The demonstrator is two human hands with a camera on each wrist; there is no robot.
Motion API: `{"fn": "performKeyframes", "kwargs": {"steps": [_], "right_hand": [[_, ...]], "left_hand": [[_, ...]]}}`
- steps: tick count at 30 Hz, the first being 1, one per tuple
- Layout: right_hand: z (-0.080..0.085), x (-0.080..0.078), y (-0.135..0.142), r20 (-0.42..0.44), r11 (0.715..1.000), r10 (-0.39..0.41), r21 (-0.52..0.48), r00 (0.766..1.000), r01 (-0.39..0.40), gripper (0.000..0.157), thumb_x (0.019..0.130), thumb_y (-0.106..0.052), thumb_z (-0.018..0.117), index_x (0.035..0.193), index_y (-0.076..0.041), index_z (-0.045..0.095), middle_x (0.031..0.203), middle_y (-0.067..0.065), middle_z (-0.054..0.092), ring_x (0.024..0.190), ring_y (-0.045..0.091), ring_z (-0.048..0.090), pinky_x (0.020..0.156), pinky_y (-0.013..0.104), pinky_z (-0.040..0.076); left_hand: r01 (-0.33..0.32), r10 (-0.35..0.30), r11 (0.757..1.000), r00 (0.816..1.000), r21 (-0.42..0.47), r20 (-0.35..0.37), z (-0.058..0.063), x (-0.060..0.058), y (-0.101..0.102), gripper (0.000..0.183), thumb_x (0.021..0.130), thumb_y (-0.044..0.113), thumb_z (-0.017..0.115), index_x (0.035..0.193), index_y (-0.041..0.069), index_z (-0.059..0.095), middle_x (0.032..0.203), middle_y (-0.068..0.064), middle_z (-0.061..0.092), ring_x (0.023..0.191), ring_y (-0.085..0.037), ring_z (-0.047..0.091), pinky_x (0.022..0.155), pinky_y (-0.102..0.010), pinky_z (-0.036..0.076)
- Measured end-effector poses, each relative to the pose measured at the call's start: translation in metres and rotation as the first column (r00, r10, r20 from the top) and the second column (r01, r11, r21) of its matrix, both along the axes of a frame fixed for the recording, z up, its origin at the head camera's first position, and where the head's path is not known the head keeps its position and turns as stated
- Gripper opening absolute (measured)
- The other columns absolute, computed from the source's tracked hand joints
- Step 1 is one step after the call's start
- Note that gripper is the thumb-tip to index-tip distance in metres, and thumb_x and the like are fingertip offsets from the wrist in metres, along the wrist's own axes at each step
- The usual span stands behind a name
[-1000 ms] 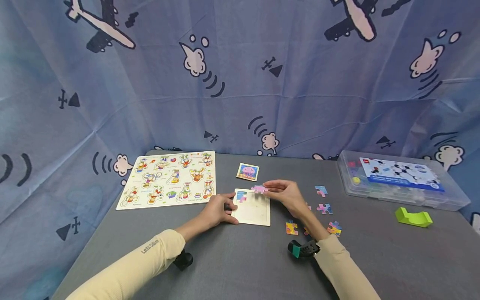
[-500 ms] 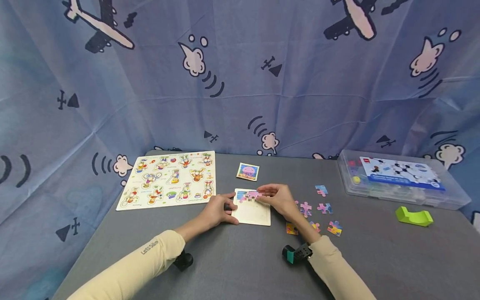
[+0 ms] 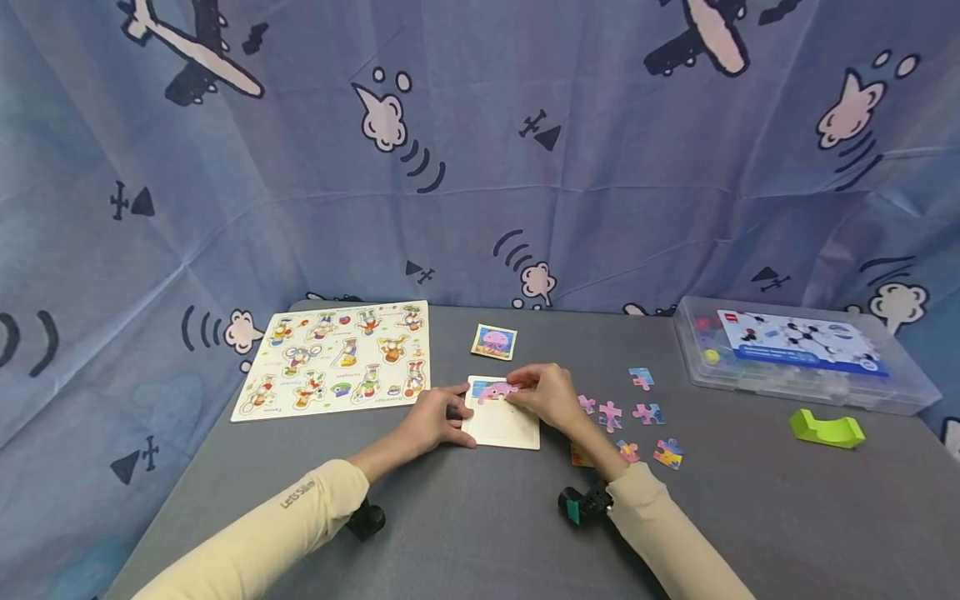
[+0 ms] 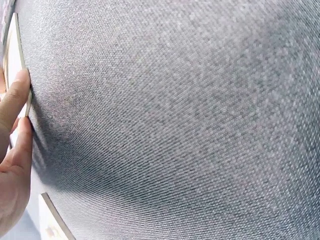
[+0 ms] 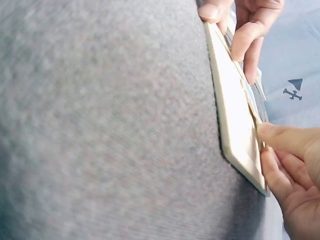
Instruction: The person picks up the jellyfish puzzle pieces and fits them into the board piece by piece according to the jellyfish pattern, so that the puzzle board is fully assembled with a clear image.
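A small cream puzzle tray lies on the table in front of me. My left hand holds its left edge, thumb near the lower corner and fingers along the side; the left wrist view shows the fingertips on that edge. In the tray's upper left corner sits a blue-and-pink jigsaw piece. My right hand pinches a pink jigsaw piece against it, at the tray's top edge. From the right wrist view, thumb and fingers are low over the tray, partly hiding that piece.
Several loose jigsaw pieces lie right of the tray, some partly behind the right forearm. A jellyfish picture card lies behind it. A large picture board is at left. A clear plastic case and a green block stand at right.
My right hand has moved left and slightly down, bringing the pink jigsaw piece from above the tray's top edge to beside the corner piece. The left hand has stayed on the tray.
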State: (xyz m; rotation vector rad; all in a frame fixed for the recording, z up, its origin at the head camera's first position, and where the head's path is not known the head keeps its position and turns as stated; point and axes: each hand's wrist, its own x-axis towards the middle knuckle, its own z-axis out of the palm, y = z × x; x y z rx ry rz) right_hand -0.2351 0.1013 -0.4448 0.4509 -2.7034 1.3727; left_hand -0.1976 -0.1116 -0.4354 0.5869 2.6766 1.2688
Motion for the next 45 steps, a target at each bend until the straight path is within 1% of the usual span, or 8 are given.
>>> {"fn": "performKeyframes", "kwargs": {"steps": [3, 7, 10, 19, 24, 30, 38, 45], "right_hand": [[0.0025, 0.0002, -0.0015, -0.015, 1.000, 0.014, 0.027, 1.000, -0.013, 0.018, 0.072, 0.002, 0.081, 0.089, 0.003, 0.073, 0.085, 0.012, 0.073, 0.073, 0.016, 0.068, 0.064, 0.027, 0.055], [0.0038, 0.0004, -0.0024, -0.024, 0.999, 0.029, 0.034, 0.999, -0.028, 0.019, 0.072, 0.003, 0.080, 0.090, 0.004, 0.073, 0.087, 0.014, 0.073, 0.075, 0.018, 0.069, 0.066, 0.027, 0.055], [0.0040, 0.0008, -0.0025, -0.012, 0.999, 0.038, 0.035, 0.999, -0.038, 0.020, 0.072, 0.002, 0.080, 0.092, 0.003, 0.073, 0.089, 0.013, 0.073, 0.079, 0.020, 0.069, 0.069, 0.029, 0.056], [0.0021, 0.0016, -0.0001, 0.001, 0.999, 0.049, 0.000, 0.999, -0.049, 0.022, 0.073, 0.002, 0.080, 0.094, 0.004, 0.072, 0.091, 0.015, 0.072, 0.078, 0.020, 0.069, 0.069, 0.027, 0.055], [0.0017, 0.0008, -0.0004, 0.007, 0.998, 0.064, -0.004, 0.998, -0.064, 0.019, 0.074, 0.003, 0.079, 0.092, 0.003, 0.073, 0.090, 0.013, 0.072, 0.078, 0.019, 0.068, 0.068, 0.026, 0.055], [0.0032, -0.0028, -0.0002, 0.029, 0.997, 0.081, 0.014, 0.996, -0.082, 0.018, 0.074, 0.004, 0.078, 0.091, 0.002, 0.073, 0.087, 0.012, 0.072, 0.075, 0.015, 0.066, 0.066, 0.025, 0.054], [0.0025, -0.0043, 0.0017, 0.077, 0.998, 0.063, -0.032, 0.995, -0.061, 0.020, 0.074, 0.005, 0.078, 0.092, 0.002, 0.072, 0.089, 0.011, 0.071, 0.073, 0.011, 0.062, 0.065, 0.018, 0.051], [0.0040, -0.0055, 0.0031, 0.077, 0.996, 0.084, -0.007, 0.993, -0.084, 0.018, 0.074, 0.005, 0.078, 0.090, 0.002, 0.072, 0.086, 0.010, 0.070, 0.072, 0.009, 0.060, 0.063, 0.018, 0.050]], "left_hand": [[0.004, -0.004, 1.000, 1.000, 0.014, 0.008, 0.0008, 0.0003, 0.0001, 0.030, 0.062, 0.002, 0.088, 0.086, -0.006, 0.072, 0.135, -0.026, 0.051, 0.121, -0.038, 0.052, 0.074, -0.024, 0.054], [0.004, -0.004, 1.000, 1.000, 0.003, 0.002, 0.0005, 0.0000, 0.0001, 0.031, 0.062, 0.003, 0.088, 0.087, -0.006, 0.072, 0.135, -0.026, 0.051, 0.122, -0.038, 0.052, 0.074, -0.024, 0.054], [0.004, -0.004, 1.000, 1.000, -0.007, -0.006, -0.0002, 0.0001, 0.0000, 0.032, 0.062, 0.003, 0.088, 0.088, -0.006, 0.072, 0.134, -0.026, 0.051, 0.122, -0.038, 0.051, 0.074, -0.025, 0.054], [0.012, -0.012, 1.000, 1.000, 0.005, -0.022, -0.0011, 0.0010, 0.0003, 0.031, 0.061, 0.003, 0.088, 0.087, -0.006, 0.072, 0.133, -0.027, 0.052, 0.121, -0.038, 0.052, 0.073, -0.025, 0.054], [0.003, -0.003, 1.000, 1.000, 0.017, -0.008, -0.0004, 0.0011, -0.0001, 0.030, 0.062, 0.003, 0.088, 0.085, -0.006, 0.072, 0.134, -0.026, 0.052, 0.120, -0.038, 0.053, 0.072, -0.024, 0.054], [0.006, -0.006, 1.000, 1.000, 0.019, -0.011, 0.0000, 0.0008, -0.0006, 0.029, 0.062, 0.003, 0.088, 0.085, -0.005, 0.072, 0.133, -0.026, 0.052, 0.118, -0.036, 0.055, 0.073, -0.024, 0.054], [0.013, -0.013, 0.999, 1.000, 0.034, -0.005, -0.0003, 0.0011, -0.0007, 0.030, 0.062, 0.002, 0.088, 0.085, -0.007, 0.071, 0.134, -0.027, 0.051, 0.118, -0.037, 0.055, 0.073, -0.023, 0.054], [0.009, -0.009, 0.999, 1.000, 0.050, 0.008, 0.0014, 0.0016, -0.0005, 0.031, 0.063, 0.001, 0.087, 0.088, -0.008, 0.071, 0.135, -0.028, 0.050, 0.119, -0.038, 0.054, 0.073, -0.024, 0.054]]}}
